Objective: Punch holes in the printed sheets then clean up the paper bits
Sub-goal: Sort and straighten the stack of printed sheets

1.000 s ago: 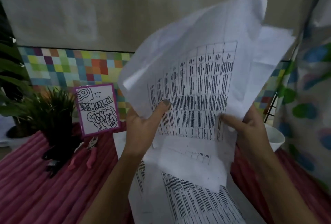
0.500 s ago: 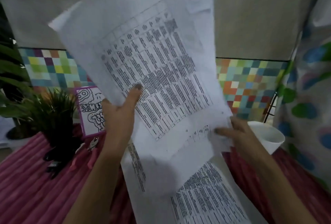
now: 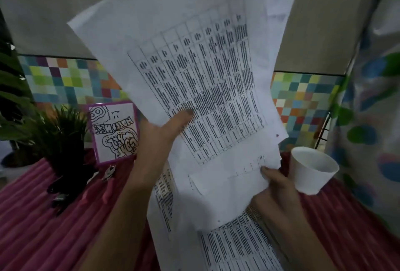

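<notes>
Step in hand (judgement): sheet handling, not punching. A sheaf of white printed sheets with black table grids is held up off the table, fanned and tilted, filling 12 o'clock of the view. The left hand pinches its left edge, thumb flat on the print, fingers hidden behind. The right hand grips the bottom corner at 4 o'clock, thumb on top. More white printed pages lie flat below, at 6 o'clock. No holes or paper bits can be made out (too blurred to rule out).

Next move, likely: lower the sheaf, square its edges, free one hand for the pink-handled metal tool at 8 o'clock, probably the punch. A loose fan risks misaligned holes.

Surface: pink ribbed cloth. A white paper cup stands at 3 o'clock, just beside the right hand. A purple-framed doodle card and a dark-potted green plant sit at 9 o'clock. Behind them is a multicoloured chequered panel, and a spotted curtain hangs at 3 o'clock.
</notes>
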Demonstrator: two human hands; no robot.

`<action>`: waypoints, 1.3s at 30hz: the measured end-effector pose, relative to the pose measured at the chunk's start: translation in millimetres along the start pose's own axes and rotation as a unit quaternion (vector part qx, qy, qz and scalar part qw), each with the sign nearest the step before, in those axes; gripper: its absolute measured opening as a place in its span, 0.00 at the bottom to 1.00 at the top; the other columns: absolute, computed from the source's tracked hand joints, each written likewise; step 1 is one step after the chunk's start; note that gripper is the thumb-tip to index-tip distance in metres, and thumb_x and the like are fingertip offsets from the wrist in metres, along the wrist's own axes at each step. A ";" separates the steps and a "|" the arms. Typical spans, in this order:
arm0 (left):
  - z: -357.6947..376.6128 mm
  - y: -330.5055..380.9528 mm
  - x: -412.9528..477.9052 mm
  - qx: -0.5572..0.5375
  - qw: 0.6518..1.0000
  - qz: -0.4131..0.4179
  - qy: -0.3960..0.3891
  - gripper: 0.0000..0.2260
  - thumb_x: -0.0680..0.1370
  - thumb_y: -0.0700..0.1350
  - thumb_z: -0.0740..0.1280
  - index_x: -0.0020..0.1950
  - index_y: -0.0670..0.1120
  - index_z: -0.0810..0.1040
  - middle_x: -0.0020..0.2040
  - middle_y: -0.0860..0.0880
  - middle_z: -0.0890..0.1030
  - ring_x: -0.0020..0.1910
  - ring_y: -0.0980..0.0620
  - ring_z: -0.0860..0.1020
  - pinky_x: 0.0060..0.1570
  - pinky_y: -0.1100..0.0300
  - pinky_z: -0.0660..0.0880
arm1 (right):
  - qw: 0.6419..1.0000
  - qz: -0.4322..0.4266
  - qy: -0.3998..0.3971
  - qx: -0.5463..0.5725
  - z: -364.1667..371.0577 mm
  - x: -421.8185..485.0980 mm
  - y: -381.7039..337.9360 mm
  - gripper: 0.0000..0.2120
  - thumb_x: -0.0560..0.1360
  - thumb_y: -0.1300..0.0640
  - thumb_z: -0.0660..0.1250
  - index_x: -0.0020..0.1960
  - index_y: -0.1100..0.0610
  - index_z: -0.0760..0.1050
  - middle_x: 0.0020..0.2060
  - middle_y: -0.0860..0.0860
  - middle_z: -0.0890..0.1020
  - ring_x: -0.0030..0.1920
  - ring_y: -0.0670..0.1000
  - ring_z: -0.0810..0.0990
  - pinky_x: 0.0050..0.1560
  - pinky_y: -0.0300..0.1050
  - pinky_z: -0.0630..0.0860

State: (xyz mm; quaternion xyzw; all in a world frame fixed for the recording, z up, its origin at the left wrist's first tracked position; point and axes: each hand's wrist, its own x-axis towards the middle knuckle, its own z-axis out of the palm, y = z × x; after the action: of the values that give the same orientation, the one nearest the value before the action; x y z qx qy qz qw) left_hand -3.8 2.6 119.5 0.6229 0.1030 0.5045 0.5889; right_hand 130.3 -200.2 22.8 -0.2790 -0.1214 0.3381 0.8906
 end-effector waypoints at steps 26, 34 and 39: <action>46.0 6.3 -20.5 0.050 0.991 0.120 -0.016 0.13 0.82 0.46 0.64 0.38 0.55 0.73 0.25 0.60 0.72 0.24 0.64 0.70 0.28 0.67 0.68 | 0.817 -0.319 0.018 -0.481 94.5 20.3 -62.9 0.10 0.74 0.59 0.72 0.55 0.55 0.82 0.46 0.48 0.86 0.47 0.47 0.85 0.49 0.45 0.82; 30.7 -0.9 -18.5 -0.016 0.998 0.048 -0.044 0.15 0.78 0.37 0.68 0.48 0.58 0.73 0.39 0.69 0.81 0.40 0.68 0.80 0.40 0.73 0.74 | 0.839 -0.323 0.037 -0.436 96.1 9.9 -60.2 0.17 0.71 0.45 0.74 0.46 0.60 0.81 0.42 0.52 0.83 0.46 0.54 0.82 0.51 0.53 0.79; 17.1 -11.2 -12.7 -0.027 0.998 -0.020 -0.061 0.12 0.76 0.43 0.70 0.59 0.49 0.78 0.49 0.60 0.84 0.50 0.63 0.81 0.49 0.69 0.76 | 0.887 -0.270 0.027 -0.374 69.8 12.3 -55.9 0.10 0.69 0.66 0.72 0.51 0.62 0.80 0.38 0.48 0.86 0.41 0.49 0.85 0.38 0.40 0.78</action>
State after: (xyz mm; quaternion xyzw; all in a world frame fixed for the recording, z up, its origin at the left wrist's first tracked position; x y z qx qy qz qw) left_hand 8.3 -14.1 107.2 0.6341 0.0656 0.4567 0.6206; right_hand 141.0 -197.3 112.4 -0.5568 -0.2857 0.0060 0.7800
